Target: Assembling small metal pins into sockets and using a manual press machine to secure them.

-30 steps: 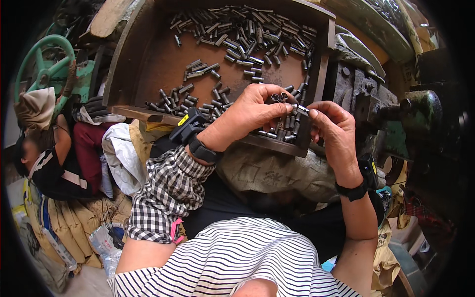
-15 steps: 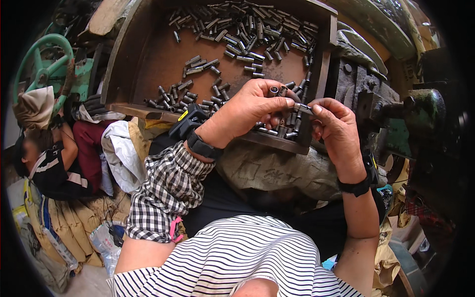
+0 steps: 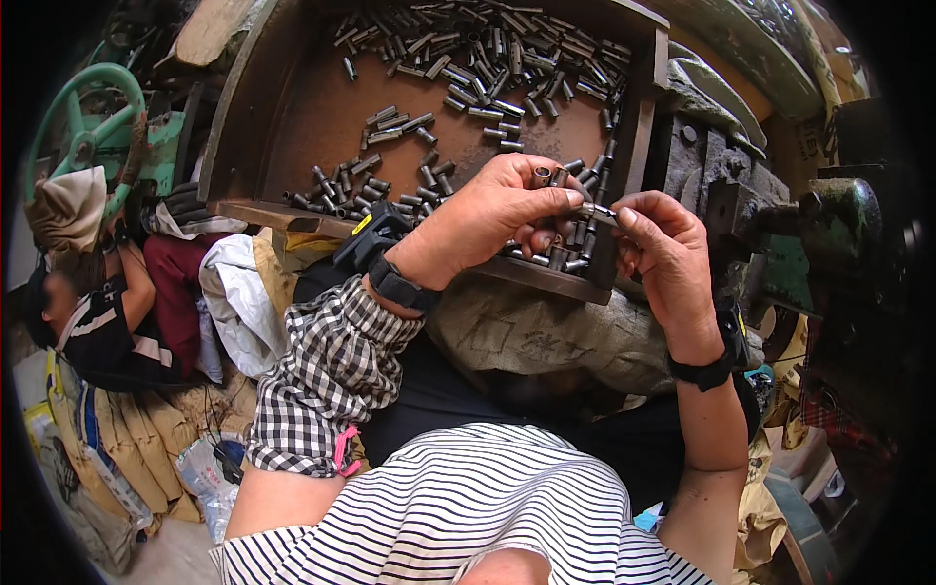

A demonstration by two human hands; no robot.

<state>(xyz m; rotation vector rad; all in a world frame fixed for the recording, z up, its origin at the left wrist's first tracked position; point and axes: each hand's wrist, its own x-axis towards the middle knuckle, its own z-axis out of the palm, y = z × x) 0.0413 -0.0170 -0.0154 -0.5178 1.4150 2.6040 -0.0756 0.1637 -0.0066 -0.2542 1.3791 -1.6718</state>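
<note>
Over the near right corner of a wooden tray (image 3: 639, 127), my hands meet at a small metal tube (image 3: 596, 211). My left hand (image 3: 492, 213) is closed, gripping the tube's left end between thumb and fingers. At the tube's right end, my right hand (image 3: 666, 255) pinches with thumb and forefinger; a thin dark tip shows there, its kind too small to make out. Two open-ended tubes (image 3: 542, 176) stand up just behind my left fingers; whether that hand holds them I cannot tell. More tubes (image 3: 575, 255) lie under and around my hands.
Many loose metal tubes (image 3: 487, 88) lie scattered in the tray, densest at its far side. Dark, greasy machinery (image 3: 751, 205) stands close on the right. A cloth sack (image 3: 546, 336) lies below the tray. At left, another person (image 3: 117, 322) sits near a green handwheel (image 3: 88, 136).
The tube between my hands has tilted slightly, its right end now lower. Both hands have otherwise stayed nearly in place.
</note>
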